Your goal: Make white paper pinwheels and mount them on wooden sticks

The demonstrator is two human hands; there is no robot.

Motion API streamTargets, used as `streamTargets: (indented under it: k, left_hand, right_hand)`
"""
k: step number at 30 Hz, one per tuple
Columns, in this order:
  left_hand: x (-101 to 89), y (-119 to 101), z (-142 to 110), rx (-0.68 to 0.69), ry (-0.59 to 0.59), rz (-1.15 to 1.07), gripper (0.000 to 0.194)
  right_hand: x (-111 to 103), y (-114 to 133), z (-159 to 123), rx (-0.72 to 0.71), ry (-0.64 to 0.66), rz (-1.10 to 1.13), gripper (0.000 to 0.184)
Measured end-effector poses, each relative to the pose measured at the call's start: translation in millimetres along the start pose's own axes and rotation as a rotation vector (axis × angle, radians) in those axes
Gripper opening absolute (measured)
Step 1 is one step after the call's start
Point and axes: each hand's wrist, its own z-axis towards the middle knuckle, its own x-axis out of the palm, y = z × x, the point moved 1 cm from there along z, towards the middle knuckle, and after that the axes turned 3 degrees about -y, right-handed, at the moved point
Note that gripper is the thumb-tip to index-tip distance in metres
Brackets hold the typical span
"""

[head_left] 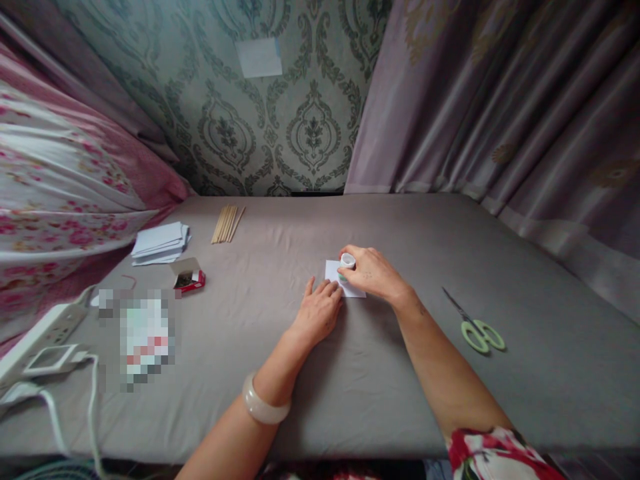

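Observation:
A small white paper (356, 291) lies flat on the grey cloth. My right hand (373, 272) is closed around a short white cylinder with a touch of green, which looks like a glue stick (347, 261). It is upright over the paper, its lower end partly hidden by my fingers. My left hand (321, 308) rests flat at the paper's near left edge, fingers stretched out and fingertips by the corner. Off to the right, scissors (483, 335) with green handles lie with their blades pointing away to the left.
At the left stand a stack of white papers (160, 241), several wooden sticks (227, 224), an opened red box (191, 280) with small dark pieces, and a blurred-out item (146, 337). A power strip (45, 337) with cables occupies the near left corner. Curtains (450, 100) hang at the right.

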Motion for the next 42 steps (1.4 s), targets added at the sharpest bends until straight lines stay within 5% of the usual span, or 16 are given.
streamTargets:
  k: [9,15,19,23,27,33,37,42]
  left_hand:
    - [-0.6,1,-1,-0.011,-0.002,-0.014,0.031]
    - [1.8,6,-1,-0.035,-0.010,-0.041,0.032]
    - [3.3,8,-1,-0.040,-0.063,-0.100,0.032]
    - [-2.8,8,4,-0.122,-0.267,-0.257,0.024]
    - [-10.2,9,11,-0.309,-0.497,-0.771,0.027]
    - [-14.7,4,15,-0.431,-0.574,-1.426,0.042]
    - [-16.8,-3,11,-0.424,-0.543,-1.529,0.038]
    - [-17.8,-1,10,-0.410,-0.543,-1.315,0.032]
  right_hand:
    - [-3,-12,2,0.062,-0.121,0.099,0.019]
    - [-22,-33,5,0.258,-0.433,0.953,0.025]
    - [-35,-40,1,0.372,-0.503,1.429,0.019]
    - [-35,-41,-3,0.506,-0.421,1.838,0.005]
    - [-8,-29,-9,0.769,-0.266,2.089,0.016]
    - [46,11,-28,0.799,0.078,2.281,0.016]
    - [61,23,-38,0.784,0.168,2.313,0.024]
    - [63,16,-46,0.744,0.205,2.110,0.025]
